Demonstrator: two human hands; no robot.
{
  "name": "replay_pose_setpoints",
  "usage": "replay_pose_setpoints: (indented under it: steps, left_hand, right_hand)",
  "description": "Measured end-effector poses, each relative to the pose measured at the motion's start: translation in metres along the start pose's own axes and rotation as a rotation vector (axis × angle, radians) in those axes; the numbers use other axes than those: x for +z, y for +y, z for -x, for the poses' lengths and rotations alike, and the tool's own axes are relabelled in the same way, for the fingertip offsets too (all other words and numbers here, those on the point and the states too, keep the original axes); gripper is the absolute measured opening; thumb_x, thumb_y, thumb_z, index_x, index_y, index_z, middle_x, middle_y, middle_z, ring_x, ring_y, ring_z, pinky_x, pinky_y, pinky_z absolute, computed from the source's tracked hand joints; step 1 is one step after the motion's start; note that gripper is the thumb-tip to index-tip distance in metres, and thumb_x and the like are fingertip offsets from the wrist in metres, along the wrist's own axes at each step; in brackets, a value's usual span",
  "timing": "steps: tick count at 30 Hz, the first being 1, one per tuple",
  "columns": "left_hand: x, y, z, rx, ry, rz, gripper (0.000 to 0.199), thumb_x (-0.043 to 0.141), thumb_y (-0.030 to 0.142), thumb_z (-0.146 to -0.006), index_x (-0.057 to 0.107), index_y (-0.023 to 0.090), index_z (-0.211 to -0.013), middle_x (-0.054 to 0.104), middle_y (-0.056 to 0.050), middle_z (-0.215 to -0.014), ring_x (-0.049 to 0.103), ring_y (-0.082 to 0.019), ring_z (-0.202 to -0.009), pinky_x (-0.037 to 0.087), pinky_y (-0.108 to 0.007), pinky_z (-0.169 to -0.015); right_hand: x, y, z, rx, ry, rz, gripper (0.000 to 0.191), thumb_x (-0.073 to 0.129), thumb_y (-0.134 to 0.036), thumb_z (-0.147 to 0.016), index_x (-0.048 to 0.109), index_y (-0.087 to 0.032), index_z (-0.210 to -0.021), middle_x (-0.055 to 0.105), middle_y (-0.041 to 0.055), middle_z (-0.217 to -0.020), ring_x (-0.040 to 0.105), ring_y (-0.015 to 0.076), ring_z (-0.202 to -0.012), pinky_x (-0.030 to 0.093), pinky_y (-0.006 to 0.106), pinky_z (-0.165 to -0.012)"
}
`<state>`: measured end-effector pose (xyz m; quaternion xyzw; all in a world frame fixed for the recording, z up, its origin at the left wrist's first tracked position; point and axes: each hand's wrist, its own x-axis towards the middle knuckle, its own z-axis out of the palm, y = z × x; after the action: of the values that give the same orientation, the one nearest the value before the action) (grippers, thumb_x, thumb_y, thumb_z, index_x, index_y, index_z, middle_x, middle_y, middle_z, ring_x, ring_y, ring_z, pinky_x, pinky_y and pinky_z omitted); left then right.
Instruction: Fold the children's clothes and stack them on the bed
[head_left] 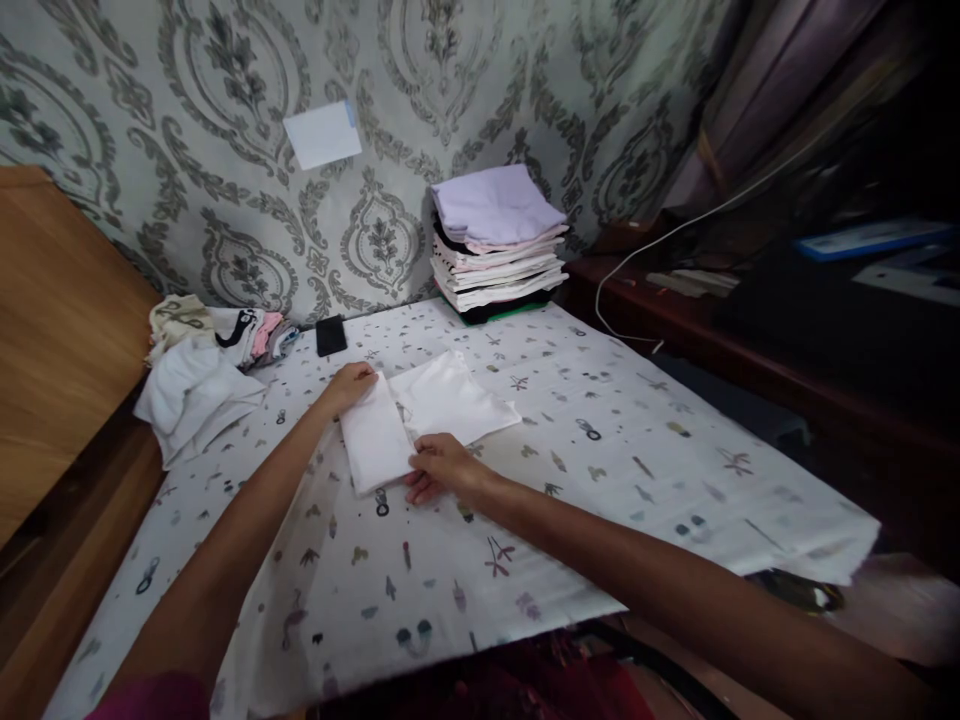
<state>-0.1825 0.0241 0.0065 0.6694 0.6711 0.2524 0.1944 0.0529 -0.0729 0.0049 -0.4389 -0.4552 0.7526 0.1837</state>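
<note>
While both hands were at the white cloth (448,398), the head view gave little to read. Card (324,136) on the wallpaper (382,235): white with a blue corner, any writing too faint to make out. Blue-edged item (874,240), far right: markings lost in shadow. Dark print on the heap (185,325) at left: could not tell whether lettering or pattern.

The cloth lay mid-sheet, a narrow folded panel at left, a wider part at right. Left hand (352,386): touching the panel's far left corner; could not tell whether it pinched or only pressed. Right hand (444,466): digits closed on the panel's near right edge.

Surroundings: black phone (331,336) flat beyond the left hand, near the heap; stack (496,250) of folded clothes against the wall, lilac piece on top; wooden board (67,330) bounding the left; pale cable (697,215) drooping at right. The right forearm hid part of the printed sheet (622,440).
</note>
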Motion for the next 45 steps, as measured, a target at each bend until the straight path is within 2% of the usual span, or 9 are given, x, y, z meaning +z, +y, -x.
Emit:
replay_pose_setpoints:
  steps: [8, 13, 18, 23, 30, 34, 38, 42, 45]
  left_hand:
    - [-0.015, -0.007, 0.003, 0.02, 0.048, -0.114, 0.018, 0.049, 0.032, -0.083, 0.062, 0.021, -0.078, 0.066, -0.003, -0.077, 0.057, -0.021, -0.078, 0.043, -0.03, -0.076]
    - [-0.032, -0.018, 0.036, 0.045, 0.192, -0.127, 0.028, 0.04, 0.032, -0.093, 0.062, 0.021, -0.107, 0.069, -0.007, -0.105, 0.062, -0.022, -0.102, 0.046, -0.033, -0.092]
    - [-0.008, -0.032, 0.062, 0.241, 0.135, -0.155, 0.042, 0.035, 0.038, -0.098, 0.055, 0.018, -0.129, 0.06, -0.013, -0.136, 0.053, -0.024, -0.129, 0.039, -0.04, -0.112]
    - [0.002, -0.049, 0.044, -0.009, 0.101, -0.245, 0.045, 0.044, 0.037, -0.096, 0.048, 0.016, -0.136, 0.05, -0.018, -0.149, 0.038, -0.031, -0.144, 0.026, -0.054, -0.117]
    - [-0.003, -0.044, 0.05, -0.096, 0.315, -0.144, 0.034, 0.046, 0.029, -0.095, 0.05, 0.015, -0.125, 0.055, -0.019, -0.135, 0.048, -0.028, -0.132, 0.036, -0.047, -0.113]
    - [0.006, -0.027, 0.092, -0.354, 0.496, 0.49, 0.033, 0.06, 0.033, -0.089, 0.051, 0.021, -0.118, 0.063, -0.01, -0.113, 0.064, -0.023, -0.109, 0.052, -0.04, -0.094]
    - [0.0, -0.005, 0.124, -0.556, 0.311, 0.898, 0.039, 0.077, 0.033, -0.075, 0.056, 0.018, -0.106, 0.067, -0.007, -0.095, 0.068, -0.019, -0.084, 0.055, -0.027, -0.064]
    - [-0.012, 0.021, 0.123, -0.646, 0.023, 0.838, 0.041, 0.085, 0.033, -0.06, 0.06, 0.014, -0.085, 0.061, 0.001, -0.064, 0.054, -0.01, -0.049, 0.026, -0.015, -0.036]
    - [-0.014, 0.045, 0.106, -0.541, 0.03, 0.858, 0.044, 0.086, 0.031, -0.051, 0.06, 0.014, -0.082, 0.052, 0.007, -0.053, 0.042, -0.005, -0.039, 0.014, -0.015, -0.035]
  right_hand:
    - [-0.01, -0.009, 0.006, -0.078, 0.028, 0.345, 0.005, 0.055, -0.014, -0.087, 0.055, -0.019, -0.087, 0.061, -0.0034, -0.054, 0.063, 0.0154, -0.047, 0.052, 0.025, -0.051]
    - [-0.007, -0.028, 0.012, -0.563, 0.328, 1.048, 0.024, 0.053, -0.023, -0.093, 0.066, -0.016, -0.112, 0.072, 0.0101, -0.096, 0.069, 0.0224, -0.087, 0.054, 0.034, -0.076]
    - [0.019, -0.026, -0.025, -0.898, 0.139, 1.38, 0.044, 0.056, -0.035, -0.096, 0.058, -0.011, -0.132, 0.047, 0.0216, -0.151, 0.043, 0.032, -0.14, 0.038, 0.048, -0.113]
    - [0.025, -0.01, -0.058, -0.783, 0.087, 1.524, 0.07, 0.046, -0.052, -0.099, 0.042, -0.003, -0.148, 0.033, 0.0257, -0.159, 0.024, 0.0346, -0.151, 0.016, 0.053, -0.124]
    - [0.018, 0.0, -0.067, -0.847, 0.11, 1.459, 0.067, 0.041, -0.054, -0.101, 0.045, -0.006, -0.148, 0.037, 0.0225, -0.158, 0.025, 0.0333, -0.151, 0.017, 0.053, -0.124]
    - [0.011, 0.003, -0.073, -0.924, 0.147, 1.259, 0.064, 0.033, -0.055, -0.103, 0.045, -0.012, -0.149, 0.044, 0.0177, -0.156, 0.03, 0.029, -0.15, 0.022, 0.051, -0.123]
    - [0.007, 0.004, -0.075, -0.956, 0.199, 0.981, 0.067, 0.026, -0.057, -0.103, 0.049, -0.011, -0.147, 0.047, 0.0175, -0.153, 0.034, 0.0272, -0.148, 0.025, 0.049, -0.123]
    - [0.008, -0.002, -0.074, -0.943, 0.212, 0.645, 0.069, 0.03, -0.062, -0.1, 0.056, -0.012, -0.141, 0.05, 0.0162, -0.151, 0.04, 0.0264, -0.145, 0.029, 0.044, -0.122]
    - [0.003, -0.016, -0.075, -0.88, 0.188, 0.311, 0.067, 0.038, -0.067, -0.096, 0.06, -0.017, -0.136, 0.053, 0.0122, -0.149, 0.044, 0.0265, -0.141, 0.029, 0.045, -0.122]
